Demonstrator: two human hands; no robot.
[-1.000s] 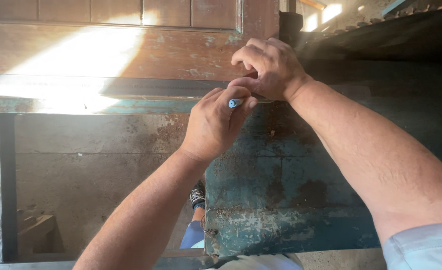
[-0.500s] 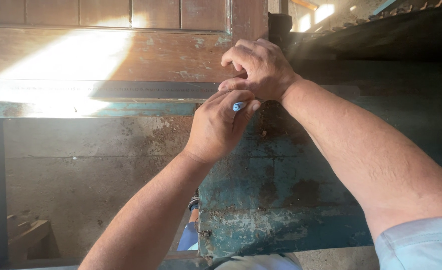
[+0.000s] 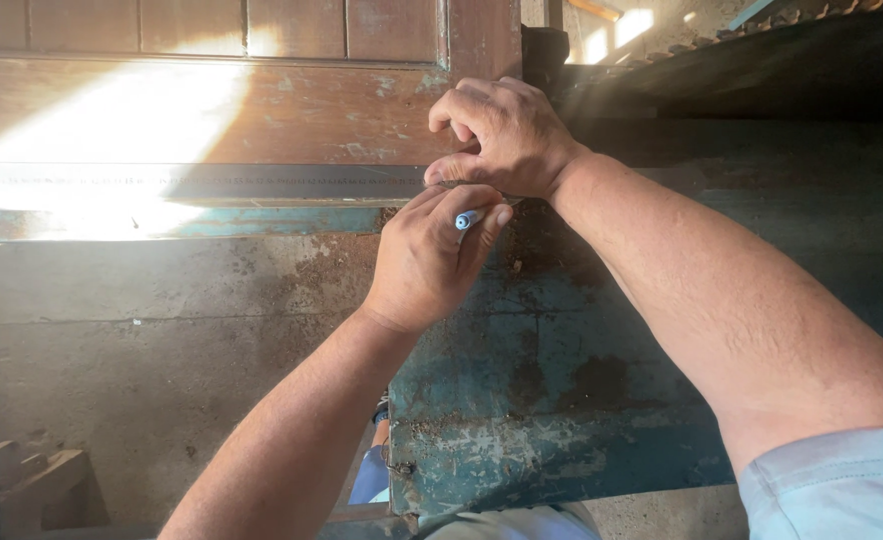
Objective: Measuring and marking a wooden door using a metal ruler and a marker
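- At the far left, the metal ruler (image 3: 212, 184) lies along the wooden frame (image 3: 262, 110), washed out by sunlight; glare there could hide its marks from you.
- In the middle, your left hand (image 3: 427, 262) curls its fingers tight around a blue pen (image 3: 468, 219), tip hidden against the ruler's edge.
- Just right, your right hand (image 3: 507, 135) bends its fingers, thumb pinning the ruler's end. If that thumb eases, the ruler may slide and your line go crooked.
- Below, the green metal bench (image 3: 562, 400) is rusty and gritty.
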